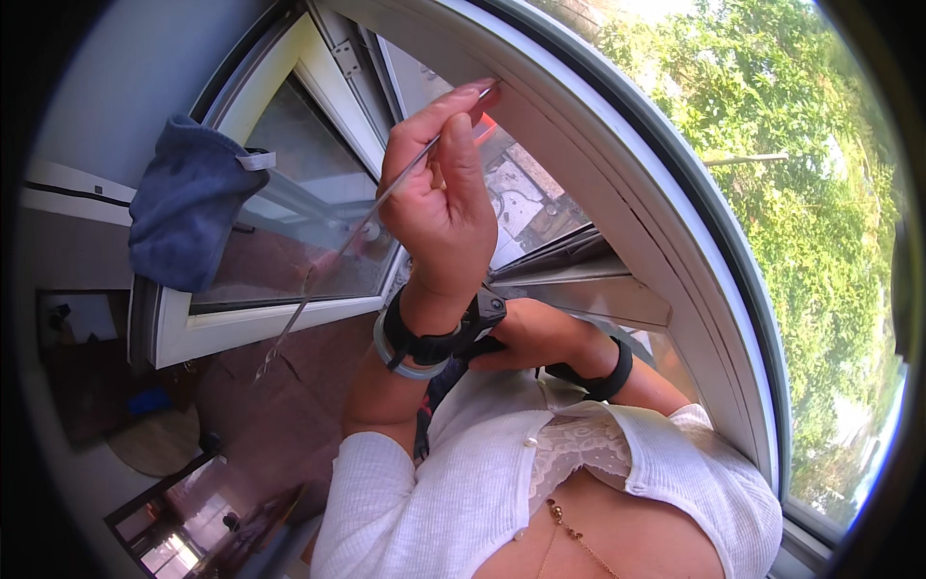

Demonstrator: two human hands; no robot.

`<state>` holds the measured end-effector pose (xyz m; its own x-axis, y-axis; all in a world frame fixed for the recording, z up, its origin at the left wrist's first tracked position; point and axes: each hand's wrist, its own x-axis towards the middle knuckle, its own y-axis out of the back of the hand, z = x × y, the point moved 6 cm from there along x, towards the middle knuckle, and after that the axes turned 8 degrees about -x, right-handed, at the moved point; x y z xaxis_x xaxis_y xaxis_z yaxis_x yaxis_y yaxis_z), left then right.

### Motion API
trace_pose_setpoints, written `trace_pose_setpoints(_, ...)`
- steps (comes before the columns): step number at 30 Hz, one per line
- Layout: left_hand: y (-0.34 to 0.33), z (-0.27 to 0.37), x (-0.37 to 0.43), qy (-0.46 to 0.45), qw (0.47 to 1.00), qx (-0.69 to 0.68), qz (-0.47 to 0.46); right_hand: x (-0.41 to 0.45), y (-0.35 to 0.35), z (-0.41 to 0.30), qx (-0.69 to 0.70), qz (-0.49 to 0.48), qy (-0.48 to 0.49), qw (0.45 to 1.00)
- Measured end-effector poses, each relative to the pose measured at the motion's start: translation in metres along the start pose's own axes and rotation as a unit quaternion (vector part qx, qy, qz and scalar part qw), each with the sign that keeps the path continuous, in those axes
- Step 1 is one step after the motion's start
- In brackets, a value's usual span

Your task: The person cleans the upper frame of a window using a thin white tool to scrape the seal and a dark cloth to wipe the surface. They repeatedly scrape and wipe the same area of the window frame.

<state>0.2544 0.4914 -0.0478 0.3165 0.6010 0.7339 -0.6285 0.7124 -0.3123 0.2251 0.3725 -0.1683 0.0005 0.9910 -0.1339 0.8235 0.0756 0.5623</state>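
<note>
My left hand [441, 174] pinches a thin metal rod [362, 221] between thumb and fingers. The rod slants down to the left, ending in a twisted tip [266, 363] in front of the open window sash. Its upper end and my fingertips are at the inner face of the white window frame [579, 152]; whether the rod touches the frame is unclear. My right hand [524, 333] is lower, close to my waist and behind the left wrist. Its fingers are mostly hidden, so I cannot see whether it holds anything.
A blue cloth [195, 210] hangs over a corner of the open glazed window sash [268, 318] at left. A metal hinge [347, 59] sits on the frame above. Leafy trees [796, 217] stand outside at right. A framed mirror [188, 521] shows at lower left.
</note>
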Motion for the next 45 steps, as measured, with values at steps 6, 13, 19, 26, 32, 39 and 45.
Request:
trace_pose_setpoints(6,-0.004,0.009,-0.005,-0.013,0.999,0.023,-0.023,0.0,-0.001,0.002,-0.006,-0.022,-0.027,0.999)
trace_pose_setpoints(13,-0.023,0.042,-0.03,-0.062,0.986,-0.011,-0.153,-0.004,-0.01,0.009,0.085,0.093,0.011,0.992)
trace_pose_setpoints(19,-0.008,0.028,-0.016,-0.046,0.994,0.003,-0.097,-0.003,-0.006,0.007,0.02,0.053,-0.002,0.998)
trace_pose_setpoints(26,-0.01,0.022,-0.014,-0.059,0.992,0.064,-0.086,-0.003,-0.009,0.004,-0.004,-0.009,-0.007,1.0)
trace_pose_setpoints(32,-0.012,0.024,-0.022,-0.047,0.994,0.028,-0.097,-0.002,-0.01,0.004,0.016,0.046,0.03,0.998)
trace_pose_setpoints(39,-0.009,0.017,-0.017,-0.045,0.993,0.015,-0.113,-0.002,-0.019,0.018,-0.024,-0.052,-0.071,0.996)
trace_pose_setpoints(45,-0.012,0.021,-0.023,-0.045,0.994,0.015,-0.1,-0.001,-0.024,0.021,-0.031,-0.067,-0.075,0.994)
